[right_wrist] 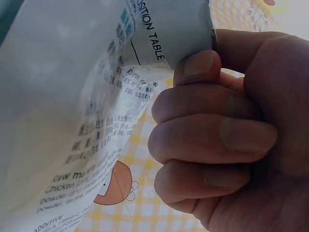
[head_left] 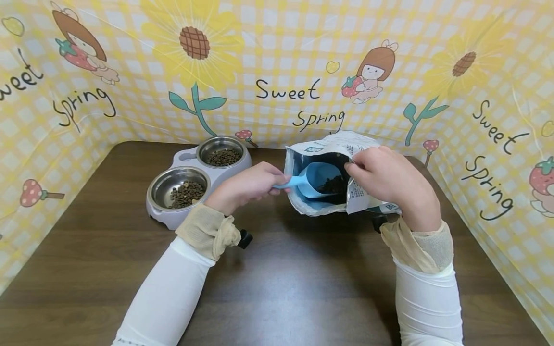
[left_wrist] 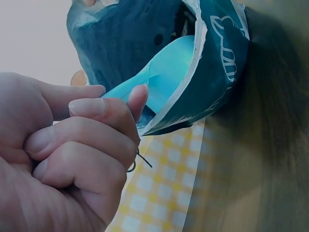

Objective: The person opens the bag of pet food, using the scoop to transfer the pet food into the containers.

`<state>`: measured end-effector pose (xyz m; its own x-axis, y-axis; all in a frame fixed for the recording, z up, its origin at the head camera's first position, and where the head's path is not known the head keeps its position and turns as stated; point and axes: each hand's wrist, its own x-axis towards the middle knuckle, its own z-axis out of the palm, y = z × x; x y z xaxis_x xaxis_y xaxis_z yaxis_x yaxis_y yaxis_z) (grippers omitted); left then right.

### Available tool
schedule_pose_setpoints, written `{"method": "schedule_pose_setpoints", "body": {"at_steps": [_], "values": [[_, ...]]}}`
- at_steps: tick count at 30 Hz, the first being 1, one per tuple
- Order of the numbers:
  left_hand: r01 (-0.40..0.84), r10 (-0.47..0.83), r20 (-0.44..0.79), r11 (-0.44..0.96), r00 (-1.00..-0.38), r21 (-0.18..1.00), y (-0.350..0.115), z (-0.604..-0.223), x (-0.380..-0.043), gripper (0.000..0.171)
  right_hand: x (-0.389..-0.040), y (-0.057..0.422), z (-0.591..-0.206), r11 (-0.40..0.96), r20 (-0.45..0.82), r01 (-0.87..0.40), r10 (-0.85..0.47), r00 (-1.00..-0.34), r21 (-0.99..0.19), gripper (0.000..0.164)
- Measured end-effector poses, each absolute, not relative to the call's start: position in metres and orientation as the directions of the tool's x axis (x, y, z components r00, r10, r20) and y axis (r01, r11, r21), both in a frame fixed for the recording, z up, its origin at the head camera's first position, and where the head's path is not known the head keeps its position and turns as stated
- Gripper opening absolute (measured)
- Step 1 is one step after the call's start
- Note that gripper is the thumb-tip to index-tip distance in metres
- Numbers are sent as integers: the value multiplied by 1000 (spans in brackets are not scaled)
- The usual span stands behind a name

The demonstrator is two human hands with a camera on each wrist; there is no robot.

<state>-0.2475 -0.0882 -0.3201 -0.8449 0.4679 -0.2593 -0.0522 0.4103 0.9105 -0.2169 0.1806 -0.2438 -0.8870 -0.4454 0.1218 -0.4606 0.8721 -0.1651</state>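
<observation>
My left hand (head_left: 255,184) pinches the handle of a light blue scoop (head_left: 318,178) between thumb and fingers. The scoop's bowl lies inside the mouth of a pet food bag (head_left: 298,205), with dark brown kibble (head_left: 333,185) in it. My right hand (head_left: 385,173) pinches the bag's rim on its right side, and the bag leans with its opening facing me. In the right wrist view the curled fingers (right_wrist: 212,135) hold the edge of the printed white bag panel (right_wrist: 72,106). The left wrist view shows the scoop (left_wrist: 169,72) reaching past the bag's green front (left_wrist: 219,72).
Left of the bag stands a pale lilac double feeder (head_left: 173,218) with two steel bowls, a front one (head_left: 162,185) and a back one (head_left: 220,142), each holding kibble. A yellow checked cloth (head_left: 277,57) hangs around the brown wooden table (head_left: 277,278).
</observation>
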Motion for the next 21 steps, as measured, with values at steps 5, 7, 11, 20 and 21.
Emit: {"method": "schedule_pose_setpoints", "body": {"at_steps": [5, 7, 11, 20, 21], "values": [[-60, 484, -257, 386, -836, 920, -95, -320, -249, 40, -217, 182, -243, 870, 128, -465, -449, -884, -162, 45], [-62, 491, -260, 383, -831, 922, -98, -321, -250, 39, -217, 182, -243, 870, 127, -464, -448, -885, -164, 45], [-60, 497, -261, 383, -828, 922, -104, -322, -251, 37, -218, 182, -243, 872, 121, -459, -444, -888, -169, 44], [-63, 504, -258, 372, -824, 926, -108, -318, -248, 38, -217, 182, -243, 874, 123, -458, -442, -888, -165, 44], [-63, 507, -259, 371, -822, 927, -108, -317, -248, 38, -217, 182, -243, 874, 123, -458, -442, -888, -165, 44]]}}
